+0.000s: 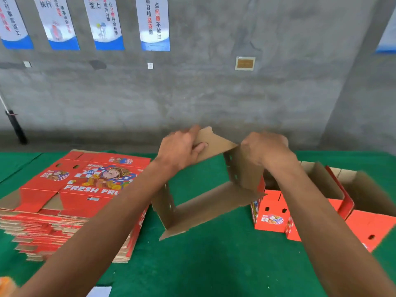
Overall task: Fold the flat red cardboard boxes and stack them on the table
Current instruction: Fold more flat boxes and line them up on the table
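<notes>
At the left, the stack of flat red boxes lies on the green table cloth, near the working place, probably so the next sheet is easy to take. The sheets are corrugated cardboard, glossy red print above, brown layered edges.

In the middle, the half-opened box stands as a brown open sleeve with small round holes. The left hand pinches its far flap, thumb on the inner face. The right hand grips the top corner with curled fingers, I think to square the walls.

At the right, folded boxes stand together, open tops upward.
</notes>
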`<control>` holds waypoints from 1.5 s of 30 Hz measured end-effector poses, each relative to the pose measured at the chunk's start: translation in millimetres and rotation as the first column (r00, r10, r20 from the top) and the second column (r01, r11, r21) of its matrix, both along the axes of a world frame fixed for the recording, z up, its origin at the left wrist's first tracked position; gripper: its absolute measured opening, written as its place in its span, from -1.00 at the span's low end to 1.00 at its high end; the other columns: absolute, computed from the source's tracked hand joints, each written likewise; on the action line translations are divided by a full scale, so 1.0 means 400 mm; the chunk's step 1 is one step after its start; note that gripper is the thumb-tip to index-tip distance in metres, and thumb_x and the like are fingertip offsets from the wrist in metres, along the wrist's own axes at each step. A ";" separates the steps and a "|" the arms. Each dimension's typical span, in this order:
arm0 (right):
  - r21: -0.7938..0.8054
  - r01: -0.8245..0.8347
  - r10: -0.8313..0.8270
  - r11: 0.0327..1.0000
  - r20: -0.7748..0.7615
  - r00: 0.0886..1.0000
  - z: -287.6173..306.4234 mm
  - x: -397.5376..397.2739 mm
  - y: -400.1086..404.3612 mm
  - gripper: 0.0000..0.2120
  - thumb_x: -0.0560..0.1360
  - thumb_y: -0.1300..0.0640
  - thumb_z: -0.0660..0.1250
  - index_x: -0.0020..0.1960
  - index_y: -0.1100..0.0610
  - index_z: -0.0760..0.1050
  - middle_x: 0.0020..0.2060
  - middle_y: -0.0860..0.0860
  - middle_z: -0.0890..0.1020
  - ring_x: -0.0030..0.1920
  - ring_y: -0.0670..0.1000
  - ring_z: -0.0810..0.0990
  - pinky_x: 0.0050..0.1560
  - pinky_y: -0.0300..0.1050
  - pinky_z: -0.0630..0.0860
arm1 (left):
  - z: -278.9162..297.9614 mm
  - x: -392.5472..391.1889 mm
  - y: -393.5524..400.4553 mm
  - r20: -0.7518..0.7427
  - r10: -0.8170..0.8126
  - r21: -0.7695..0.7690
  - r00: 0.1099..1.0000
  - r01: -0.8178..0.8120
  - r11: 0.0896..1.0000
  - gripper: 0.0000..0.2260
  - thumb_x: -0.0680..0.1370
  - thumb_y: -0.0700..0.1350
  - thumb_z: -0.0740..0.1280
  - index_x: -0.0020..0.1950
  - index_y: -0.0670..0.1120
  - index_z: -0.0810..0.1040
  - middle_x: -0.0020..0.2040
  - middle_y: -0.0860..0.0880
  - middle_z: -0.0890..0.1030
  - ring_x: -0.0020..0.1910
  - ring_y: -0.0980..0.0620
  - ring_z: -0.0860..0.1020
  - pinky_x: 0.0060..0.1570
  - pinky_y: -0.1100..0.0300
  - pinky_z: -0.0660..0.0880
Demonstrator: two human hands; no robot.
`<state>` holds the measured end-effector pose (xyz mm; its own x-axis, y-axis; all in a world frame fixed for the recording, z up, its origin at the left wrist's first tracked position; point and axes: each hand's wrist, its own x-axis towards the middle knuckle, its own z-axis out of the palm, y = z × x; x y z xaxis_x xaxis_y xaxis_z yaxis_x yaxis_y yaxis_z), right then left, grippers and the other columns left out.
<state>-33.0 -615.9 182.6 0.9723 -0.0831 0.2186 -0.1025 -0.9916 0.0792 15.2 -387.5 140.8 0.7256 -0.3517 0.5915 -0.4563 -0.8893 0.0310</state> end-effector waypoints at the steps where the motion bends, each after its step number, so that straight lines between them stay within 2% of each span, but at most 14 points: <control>1: -0.051 0.005 -0.005 0.999 -0.011 1.000 -0.026 -0.005 -0.013 -0.81 0.59 0.13 0.29 0.11 0.01 0.66 0.00 0.05 0.68 0.01 0.16 0.62 -0.02 -0.05 0.39 | -0.026 0.002 -0.020 -0.052 -0.013 0.011 0.999 0.013 1.000 -0.63 0.64 0.21 0.25 0.36 0.04 0.40 0.07 -0.17 0.68 0.05 -0.28 0.63 -0.06 -0.05 0.52; 4: -0.145 -0.005 -0.015 0.989 -0.136 0.991 -0.122 -0.005 -0.052 -0.75 0.59 0.14 0.29 0.22 0.03 0.65 0.16 0.05 0.68 0.21 0.14 0.62 0.15 -0.02 0.46 | -0.116 0.015 -0.068 -0.259 -0.027 0.053 0.966 0.042 0.998 -0.59 0.64 0.25 0.24 0.39 0.05 0.39 0.19 -0.16 0.65 0.17 -0.24 0.61 0.08 -0.07 0.52; 6: -0.186 -0.024 -0.024 0.982 -0.254 0.967 -0.191 -0.001 -0.075 -0.70 0.61 0.19 0.25 0.27 0.04 0.62 0.20 0.05 0.67 0.24 0.15 0.62 0.05 -0.06 0.44 | -0.173 0.024 -0.095 -0.370 -0.004 0.116 0.929 0.050 0.992 -0.55 0.64 0.28 0.22 0.43 0.06 0.38 0.26 -0.13 0.62 0.23 -0.21 0.59 0.15 -0.08 0.52; 11: -0.184 -0.052 -0.034 0.982 -0.435 0.900 -0.306 0.004 -0.124 -0.67 0.56 0.22 0.32 0.31 0.12 0.57 0.28 0.11 0.65 0.33 0.16 0.57 0.29 0.05 0.35 | -0.282 0.047 -0.153 -0.437 -0.019 0.239 0.899 0.136 0.961 -0.51 0.65 0.28 0.19 0.49 0.06 0.34 0.35 -0.07 0.60 0.28 -0.16 0.57 0.25 -0.06 0.47; 17: -0.215 -0.111 -0.002 0.970 -0.466 0.885 -0.402 0.001 -0.176 -0.61 0.53 0.17 0.28 0.34 0.04 0.56 0.30 0.16 0.58 0.36 0.22 0.46 0.35 0.10 0.33 | -0.366 0.039 -0.142 -0.130 -0.093 0.315 0.987 0.130 0.940 -0.27 0.58 0.32 0.30 0.60 -0.10 0.28 0.49 -0.14 0.38 0.43 -0.17 0.39 0.43 -0.08 0.29; 20: -0.260 -0.095 -0.034 0.961 -0.450 0.892 -0.434 -0.004 -0.206 -0.59 0.54 0.05 0.26 0.37 -0.03 0.55 0.34 0.14 0.53 0.38 0.21 0.39 0.37 0.06 0.32 | -0.384 0.020 -0.093 0.102 -0.401 0.403 0.911 0.330 0.853 -0.47 0.53 0.16 0.45 0.37 -0.11 0.48 0.31 -0.15 0.51 0.21 -0.17 0.52 0.22 -0.05 0.43; 23: -0.287 -0.091 -0.040 0.954 -0.420 0.907 -0.452 0.000 -0.228 -0.55 0.54 -0.08 0.26 0.42 -0.10 0.52 0.39 0.13 0.49 0.43 0.23 0.33 0.48 0.13 0.22 | -0.414 -0.008 -0.048 0.121 -0.565 0.504 0.816 0.440 0.743 -0.73 0.60 0.08 0.38 0.18 -0.06 0.55 0.18 -0.08 0.53 0.14 -0.12 0.49 0.11 0.00 0.45; 26: -0.340 -0.117 -0.015 0.933 -0.361 0.932 -0.465 0.003 -0.233 -0.49 0.53 -0.24 0.28 0.42 -0.09 0.53 0.42 0.09 0.48 0.49 0.24 0.29 0.60 0.28 -0.07 | -0.430 -0.027 -0.043 0.131 -0.404 0.543 0.906 0.275 0.793 -0.70 0.58 0.02 0.40 0.28 -0.05 0.62 0.36 -0.08 0.55 0.29 -0.13 0.52 0.24 -0.01 0.44; 29: -0.350 -0.182 0.062 0.919 -0.328 0.943 -0.472 0.003 -0.238 -0.52 0.52 -0.34 0.28 0.31 -0.13 0.60 0.32 -0.02 0.58 0.52 0.18 0.29 0.56 0.34 -0.31 | -0.473 -0.035 -0.009 -0.056 -0.160 0.582 0.986 0.162 0.797 -0.35 0.63 0.03 0.31 0.68 -0.07 0.17 0.65 -0.04 0.22 0.46 -0.10 0.37 0.39 -0.02 0.35; 30: -0.327 -0.206 0.093 0.922 -0.329 0.940 -0.472 -0.001 -0.241 -0.57 0.51 -0.32 0.28 0.25 -0.14 0.64 0.27 -0.05 0.62 0.52 0.14 0.29 0.54 0.33 -0.37 | -0.485 -0.035 0.005 -0.112 -0.136 0.548 0.984 0.176 0.818 -0.31 0.65 0.00 0.28 0.71 -0.04 0.02 0.69 -0.01 0.09 0.46 -0.09 0.33 0.39 0.00 0.33; 32: -0.297 -0.258 0.156 0.919 -0.328 0.932 -0.472 -0.011 -0.250 -0.66 0.50 -0.26 0.30 0.14 -0.13 0.68 0.19 -0.08 0.67 0.52 0.07 0.31 0.53 0.30 -0.42 | -0.488 -0.031 0.029 -0.243 -0.189 0.406 0.952 0.276 0.871 -0.37 0.67 -0.10 0.23 0.70 0.02 0.05 0.70 0.09 0.01 0.41 -0.05 0.36 0.35 0.01 0.37; 35: -0.337 -0.337 0.211 0.879 -0.360 0.909 -0.482 -0.023 -0.271 -0.67 0.53 -0.24 0.28 0.15 -0.12 0.66 0.17 -0.10 0.68 0.46 0.04 0.40 0.56 0.29 -0.32 | -0.468 -0.047 0.046 -0.432 -0.352 -0.031 0.830 0.377 0.926 -0.67 0.70 -0.05 0.23 0.47 0.03 0.54 0.60 0.21 0.30 0.42 0.05 0.47 0.37 -0.06 0.44; 38: -0.321 -0.319 0.191 0.892 -0.371 0.909 -0.484 -0.022 -0.285 -0.66 0.55 -0.25 0.28 0.27 -0.20 0.58 0.15 -0.11 0.69 0.34 0.06 0.52 0.56 0.25 -0.13 | -0.465 -0.092 0.072 -0.500 -0.484 -0.460 0.718 0.254 0.851 -0.48 0.67 0.32 0.05 0.30 0.07 0.67 0.36 0.15 0.61 0.38 0.15 0.53 0.41 -0.09 0.43; 45: -0.226 -0.225 0.113 0.948 -0.420 0.900 -0.466 0.019 -0.289 -0.55 0.47 -0.17 0.38 0.36 -0.26 0.47 0.19 -0.06 0.67 0.27 0.10 0.56 0.28 0.07 0.26 | -0.486 -0.159 0.112 -0.451 -0.569 -0.473 0.688 0.356 0.806 -0.21 0.55 0.54 -0.14 0.37 0.11 0.62 0.45 0.14 0.51 0.57 0.26 0.24 0.62 0.05 -0.05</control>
